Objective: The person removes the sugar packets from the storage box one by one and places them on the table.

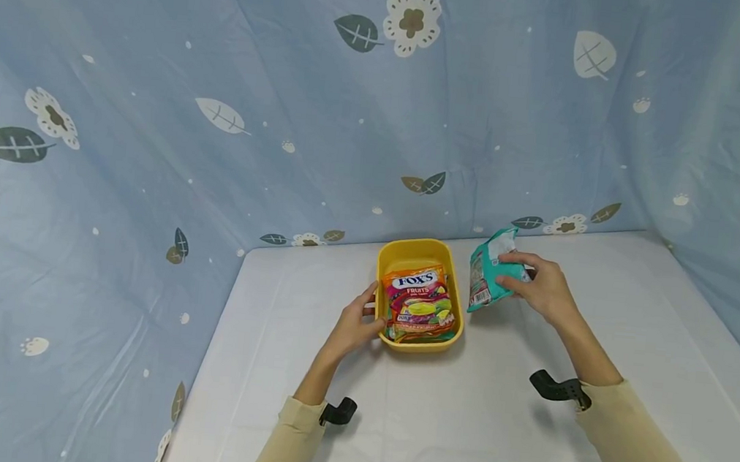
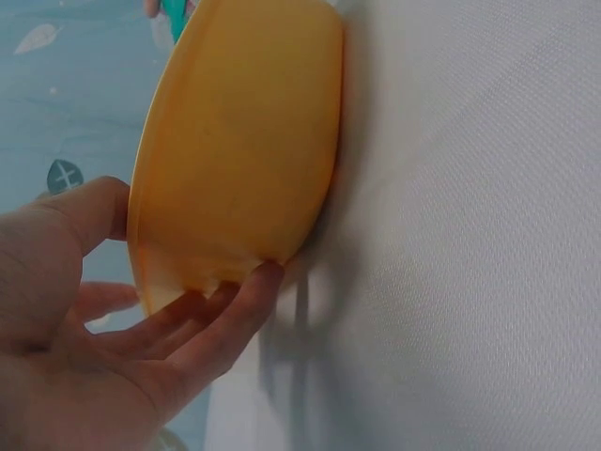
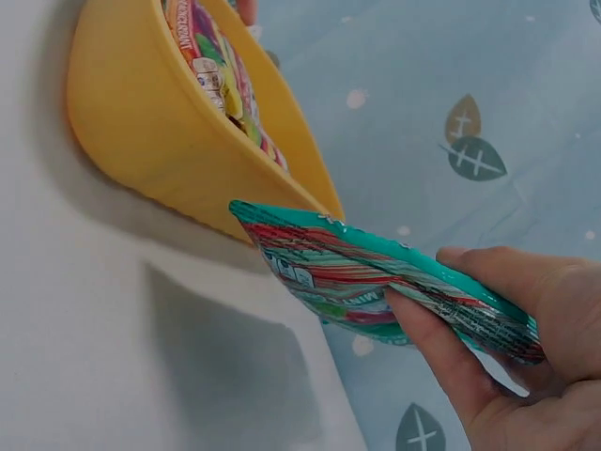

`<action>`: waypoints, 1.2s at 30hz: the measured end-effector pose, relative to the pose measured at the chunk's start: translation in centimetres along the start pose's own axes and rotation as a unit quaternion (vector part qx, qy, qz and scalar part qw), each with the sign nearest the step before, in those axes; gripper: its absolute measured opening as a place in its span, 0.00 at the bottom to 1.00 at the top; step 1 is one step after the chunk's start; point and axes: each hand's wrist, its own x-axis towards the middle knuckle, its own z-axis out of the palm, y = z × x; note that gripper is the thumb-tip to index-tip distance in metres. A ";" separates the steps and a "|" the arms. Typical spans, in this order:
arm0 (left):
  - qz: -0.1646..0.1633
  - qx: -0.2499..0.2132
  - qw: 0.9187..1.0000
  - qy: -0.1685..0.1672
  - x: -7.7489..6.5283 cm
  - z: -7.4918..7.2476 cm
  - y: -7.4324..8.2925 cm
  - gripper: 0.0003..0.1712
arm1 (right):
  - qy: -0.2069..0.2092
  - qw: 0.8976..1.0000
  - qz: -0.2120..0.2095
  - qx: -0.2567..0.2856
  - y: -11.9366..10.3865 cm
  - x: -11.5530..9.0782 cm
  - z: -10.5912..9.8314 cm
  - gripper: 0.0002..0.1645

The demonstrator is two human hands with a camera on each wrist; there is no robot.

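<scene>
A yellow plastic container [image 1: 415, 348] stands on the table, with an orange and purple FOX'S Fruits candy bag [image 1: 419, 301] lying in it. At the container's left side my left hand [image 1: 354, 325] grips it, thumb at the rim and fingers against the outer wall [image 2: 235, 141]. My right hand [image 1: 540, 286] pinches a teal candy bag [image 1: 488, 274] between thumb and fingers, just right of the container. In the right wrist view this bag [image 3: 329, 272] hangs tilted above the table, its near corner close to the container's wall [image 3: 150, 132]. Part of it is hidden behind my fingers.
A white cloth [image 1: 312, 292] covers the table. Behind and to the sides hangs a blue curtain [image 1: 328, 110] with leaves and flowers, meeting the table's back edge. Black wrist mounts [image 1: 557, 388] stick out from both sleeves. More packaging shows under the FOX'S bag.
</scene>
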 end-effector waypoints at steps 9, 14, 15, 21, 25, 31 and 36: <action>-0.005 -0.013 1.000 -0.013 -0.8 -0.5 1.7 0.44 | -0.018 1.000 -0.010 0.009 0.4 -0.2 0.6 0.25; 0.002 -0.010 1.000 -0.024 -1.5 -1.0 3.3 0.43 | -0.026 0.999 -0.015 0.020 0.5 -0.4 1.0 0.24; 0.002 -0.007 1.000 -0.025 -1.5 -1.0 3.4 0.43 | -0.028 0.999 -0.016 0.021 0.5 -0.4 1.0 0.24; -0.003 -0.005 1.000 -0.026 -1.4 -1.0 3.2 0.43 | -0.027 1.000 -0.014 0.006 0.8 -0.1 1.4 0.25; -0.003 -0.010 1.000 -0.026 -1.3 -0.9 3.1 0.43 | -0.030 0.999 -0.015 0.010 1.0 -0.2 1.7 0.25; -0.003 -0.013 1.000 -0.024 -1.5 -0.8 3.2 0.43 | -0.044 0.998 -0.028 0.035 1.7 -0.6 1.9 0.24; -0.003 -0.007 1.000 -0.021 -1.5 -0.9 3.3 0.43 | -0.042 0.998 -0.033 0.040 2.0 -0.7 1.9 0.25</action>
